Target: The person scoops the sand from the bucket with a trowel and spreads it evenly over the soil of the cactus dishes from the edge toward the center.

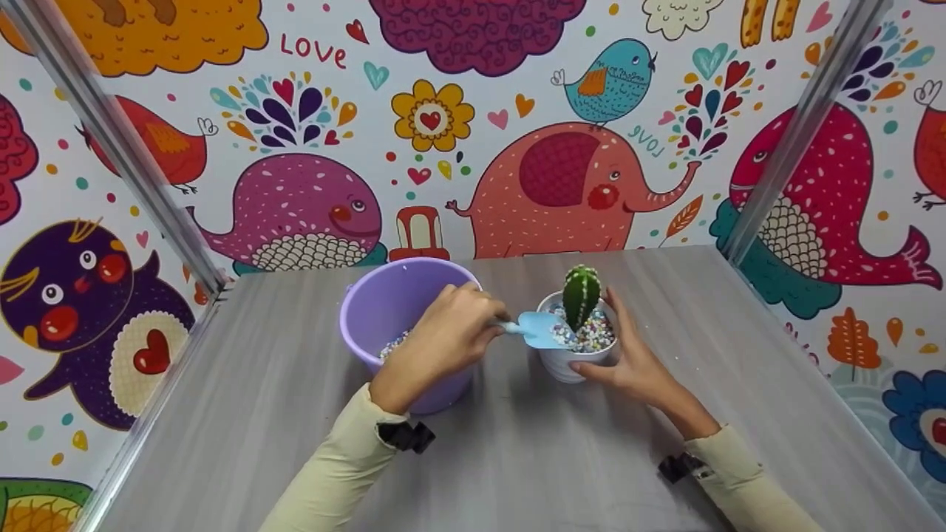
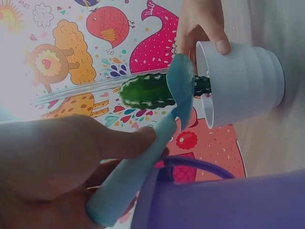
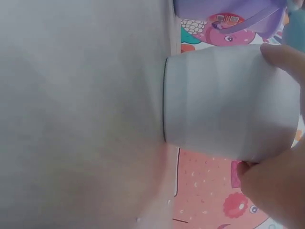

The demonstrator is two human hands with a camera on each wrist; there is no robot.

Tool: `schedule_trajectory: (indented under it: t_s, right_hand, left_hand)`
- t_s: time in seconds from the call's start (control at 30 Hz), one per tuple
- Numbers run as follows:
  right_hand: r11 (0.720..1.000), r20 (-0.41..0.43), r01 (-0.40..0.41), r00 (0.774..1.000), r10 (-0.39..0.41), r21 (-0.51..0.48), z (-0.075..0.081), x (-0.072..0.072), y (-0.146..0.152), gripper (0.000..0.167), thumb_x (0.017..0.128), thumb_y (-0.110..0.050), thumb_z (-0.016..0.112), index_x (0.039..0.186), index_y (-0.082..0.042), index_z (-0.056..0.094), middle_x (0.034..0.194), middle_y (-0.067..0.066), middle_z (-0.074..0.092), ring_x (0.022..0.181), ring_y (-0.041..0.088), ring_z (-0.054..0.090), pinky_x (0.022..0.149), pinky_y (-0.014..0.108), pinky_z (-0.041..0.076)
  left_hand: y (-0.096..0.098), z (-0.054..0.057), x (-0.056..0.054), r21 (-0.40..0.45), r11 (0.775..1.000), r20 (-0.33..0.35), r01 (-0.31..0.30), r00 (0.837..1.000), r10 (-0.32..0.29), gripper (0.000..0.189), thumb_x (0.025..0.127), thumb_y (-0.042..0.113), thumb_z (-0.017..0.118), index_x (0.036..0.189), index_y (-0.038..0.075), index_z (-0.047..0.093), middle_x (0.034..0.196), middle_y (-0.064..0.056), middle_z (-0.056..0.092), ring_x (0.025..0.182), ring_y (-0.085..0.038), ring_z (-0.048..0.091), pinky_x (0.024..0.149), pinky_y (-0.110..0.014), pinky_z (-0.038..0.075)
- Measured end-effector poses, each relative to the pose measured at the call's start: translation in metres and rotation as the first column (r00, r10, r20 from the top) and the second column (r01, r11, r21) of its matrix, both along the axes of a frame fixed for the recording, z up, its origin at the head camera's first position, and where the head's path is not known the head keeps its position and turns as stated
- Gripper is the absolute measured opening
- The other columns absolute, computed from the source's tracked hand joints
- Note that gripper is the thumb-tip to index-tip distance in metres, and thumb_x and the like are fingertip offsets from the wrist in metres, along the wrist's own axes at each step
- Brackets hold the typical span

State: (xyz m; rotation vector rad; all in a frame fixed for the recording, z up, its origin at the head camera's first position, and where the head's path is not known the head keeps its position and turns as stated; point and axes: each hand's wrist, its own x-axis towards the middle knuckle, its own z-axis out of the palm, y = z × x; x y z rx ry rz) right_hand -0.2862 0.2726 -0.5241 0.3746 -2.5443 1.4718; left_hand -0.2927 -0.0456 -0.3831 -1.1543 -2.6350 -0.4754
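Note:
My left hand grips the handle of a light blue toy shovel. The shovel's blade is tilted over the rim of a white pot, beside a green cactus. Small multicoloured pebbles fill the pot around the cactus, and some lie at the blade's tip. With thumb and fingers on opposite sides, my right hand holds the pot, which stands upright on the table. The left wrist view shows the thumb pressed along the shovel handle; the blade partly covers the cactus.
A purple bucket with more pebbles inside stands left of the pot, under my left forearm. The grey wood-grain table ends at a wall printed with cartoon animals. A few loose pebbles lie right of the pot.

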Motion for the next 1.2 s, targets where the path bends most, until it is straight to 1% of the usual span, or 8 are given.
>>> schedule_trajectory:
  t_s: [0.17, 0.4, 0.53, 0.63, 0.73, 0.87, 1.03, 1.2]
  right_hand:
    - [0.999, -0.027, 0.043, 0.999, -0.043, 0.004, 0.000, 0.003, -0.006, 0.135, 0.075, -0.031, 0.100, 0.174, -0.031, 0.008, 0.179, 0.010, 0.018, 0.165, 0.040, 0.020, 0.126, 0.078, 0.020]
    - [0.987, -0.082, 0.148, 0.986, -0.143, 0.062, -0.002, 0.009, -0.021, 0.137, 0.071, -0.042, 0.103, 0.173, -0.016, 0.015, 0.166, 0.019, 0.030, 0.153, 0.038, 0.034, 0.124, 0.071, 0.034]
    - [0.994, -0.074, 0.100, 0.993, -0.096, 0.052, -0.003, 0.008, -0.019, 0.137, 0.073, -0.039, 0.102, 0.174, -0.021, 0.011, 0.171, 0.018, 0.024, 0.157, 0.040, 0.030, 0.125, 0.073, 0.030]
    - [0.999, -0.050, 0.048, 0.998, -0.047, 0.023, -0.004, 0.008, -0.015, 0.136, 0.076, -0.035, 0.100, 0.174, -0.028, 0.007, 0.177, 0.015, 0.017, 0.162, 0.040, 0.024, 0.126, 0.076, 0.023]
    - [0.999, -0.036, 0.032, 0.999, -0.032, 0.010, -0.004, 0.008, -0.014, 0.135, 0.077, -0.033, 0.100, 0.174, -0.031, 0.006, 0.178, 0.013, 0.016, 0.163, 0.041, 0.023, 0.127, 0.075, 0.023]
    - [0.999, -0.036, 0.044, 0.998, -0.043, 0.017, -0.003, 0.009, -0.016, 0.135, 0.076, -0.034, 0.100, 0.175, -0.025, 0.008, 0.176, 0.014, 0.019, 0.161, 0.042, 0.028, 0.126, 0.072, 0.028]
    - [0.998, -0.044, 0.063, 0.997, -0.062, 0.026, -0.002, 0.009, -0.017, 0.135, 0.075, -0.031, 0.101, 0.174, -0.015, 0.011, 0.174, 0.018, 0.023, 0.158, 0.044, 0.033, 0.125, 0.069, 0.032]
    - [0.998, -0.041, 0.063, 0.997, -0.062, 0.023, -0.002, 0.010, -0.017, 0.135, 0.075, -0.033, 0.101, 0.174, -0.016, 0.010, 0.175, 0.016, 0.022, 0.160, 0.042, 0.030, 0.126, 0.070, 0.030]
  left_hand:
    - [0.004, 0.000, 0.001, -0.024, 1.000, 0.010, 0.001, 1.000, -0.001, 0.014, 0.101, 0.021, 0.078, 0.111, 0.015, 0.086, 0.103, 0.000, 0.083, 0.103, -0.022, 0.069, 0.090, -0.042, 0.051]
    - [0.007, -0.001, 0.002, -0.034, 0.999, 0.021, 0.008, 1.000, -0.007, 0.014, 0.100, 0.019, 0.079, 0.111, 0.016, 0.086, 0.102, 0.000, 0.083, 0.100, -0.023, 0.068, 0.091, -0.043, 0.051]
    - [0.009, -0.002, 0.002, -0.051, 0.999, 0.012, 0.004, 1.000, -0.003, 0.013, 0.100, 0.019, 0.079, 0.111, 0.016, 0.086, 0.102, 0.000, 0.083, 0.100, -0.023, 0.069, 0.090, -0.043, 0.052]
    - [0.011, -0.002, 0.002, -0.061, 0.998, 0.025, 0.007, 1.000, -0.005, 0.014, 0.100, 0.019, 0.079, 0.112, 0.015, 0.086, 0.103, 0.000, 0.083, 0.099, -0.023, 0.069, 0.091, -0.043, 0.052]
    - [0.014, -0.002, 0.003, -0.069, 0.998, 0.041, 0.002, 0.999, 0.001, 0.015, 0.100, 0.020, 0.079, 0.112, 0.015, 0.086, 0.103, 0.000, 0.083, 0.100, -0.023, 0.069, 0.093, -0.043, 0.053]
    - [0.016, -0.002, 0.003, -0.093, 0.996, 0.023, -0.013, 1.000, 0.015, 0.014, 0.101, 0.023, 0.077, 0.111, 0.017, 0.086, 0.101, 0.001, 0.083, 0.099, -0.022, 0.068, 0.092, -0.042, 0.054]
    - [0.017, -0.003, 0.002, -0.102, 0.995, 0.002, -0.008, 1.000, 0.008, 0.014, 0.102, 0.024, 0.077, 0.110, 0.018, 0.087, 0.099, 0.002, 0.083, 0.098, -0.023, 0.068, 0.091, -0.043, 0.054]
    - [0.016, -0.002, 0.003, -0.092, 0.996, 0.007, -0.002, 1.000, 0.003, 0.014, 0.101, 0.024, 0.078, 0.111, 0.018, 0.086, 0.100, 0.002, 0.083, 0.098, -0.022, 0.066, 0.089, -0.041, 0.052]
